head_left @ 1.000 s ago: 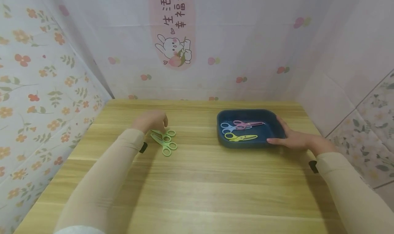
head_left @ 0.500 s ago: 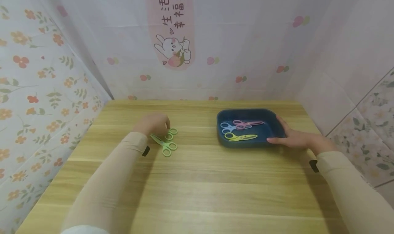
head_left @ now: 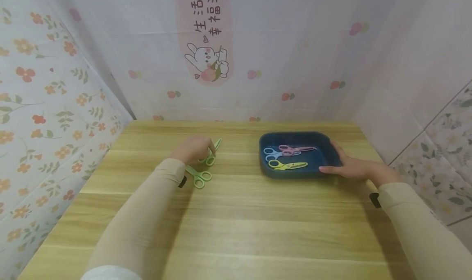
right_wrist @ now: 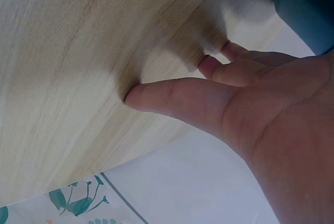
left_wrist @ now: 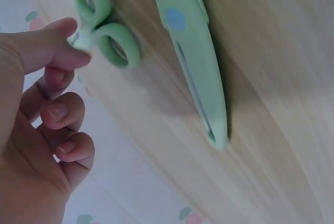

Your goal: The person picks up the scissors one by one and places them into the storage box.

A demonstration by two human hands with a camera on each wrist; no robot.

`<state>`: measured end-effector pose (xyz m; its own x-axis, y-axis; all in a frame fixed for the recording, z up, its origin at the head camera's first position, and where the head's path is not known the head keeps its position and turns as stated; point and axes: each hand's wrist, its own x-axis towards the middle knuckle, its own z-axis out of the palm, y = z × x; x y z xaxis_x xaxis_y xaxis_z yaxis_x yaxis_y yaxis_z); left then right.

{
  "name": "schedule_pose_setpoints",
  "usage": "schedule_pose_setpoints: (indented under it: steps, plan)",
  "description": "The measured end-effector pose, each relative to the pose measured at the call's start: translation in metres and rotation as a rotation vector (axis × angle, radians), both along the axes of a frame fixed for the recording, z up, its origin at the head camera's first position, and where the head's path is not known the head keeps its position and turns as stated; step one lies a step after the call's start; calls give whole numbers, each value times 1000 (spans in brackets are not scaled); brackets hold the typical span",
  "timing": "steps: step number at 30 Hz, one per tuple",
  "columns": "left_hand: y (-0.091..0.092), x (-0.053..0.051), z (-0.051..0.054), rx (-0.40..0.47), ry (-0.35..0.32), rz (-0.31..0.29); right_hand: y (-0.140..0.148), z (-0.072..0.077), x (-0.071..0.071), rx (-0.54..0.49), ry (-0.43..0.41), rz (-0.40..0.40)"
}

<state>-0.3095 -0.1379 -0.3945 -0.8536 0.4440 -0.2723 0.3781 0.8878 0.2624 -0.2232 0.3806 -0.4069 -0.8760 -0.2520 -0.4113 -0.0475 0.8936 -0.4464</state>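
My left hand (head_left: 193,148) pinches a light green pair of scissors (head_left: 210,160) between thumb and fingers, its blade pointing to the back right. In the left wrist view, its ring handles (left_wrist: 125,46) show beside the thumb. Another green pair of scissors (head_left: 199,178) lies on the table just in front of that hand. My right hand (head_left: 350,167) rests against the right end of a dark blue bin (head_left: 273,173), thumb at the front rim, fingers extended. Inside the bin lie blue scissors (head_left: 272,153), pink scissors (head_left: 291,150) and yellow scissors (head_left: 291,165).
The wooden table (head_left: 236,231) reaches back to a curtain (head_left: 280,59) printed with fruit and a rabbit. Floral cloth (head_left: 55,108) hangs at the left, and another patterned cloth (head_left: 431,157) stands close beyond my right hand.
My left hand has moved slightly right, and the scissors it pinches have turned and come off the other green pair. The right hand and the bin have stayed in place.
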Motion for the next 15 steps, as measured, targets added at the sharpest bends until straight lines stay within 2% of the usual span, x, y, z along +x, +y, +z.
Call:
schedule_pose_setpoints:
  steps: [3,7,10,15]
  plan:
    - [-4,1,3,-7,48,24,-1,2,0,-3,3,1]
    - [-10,4,3,-87,104,80,-2,4,1,-12,-2,-4]
    - [-14,6,0,-146,98,106,-3,4,1,-11,-6,-5]
    - [-18,11,-2,-149,72,125,-3,3,2,-10,-6,-2]
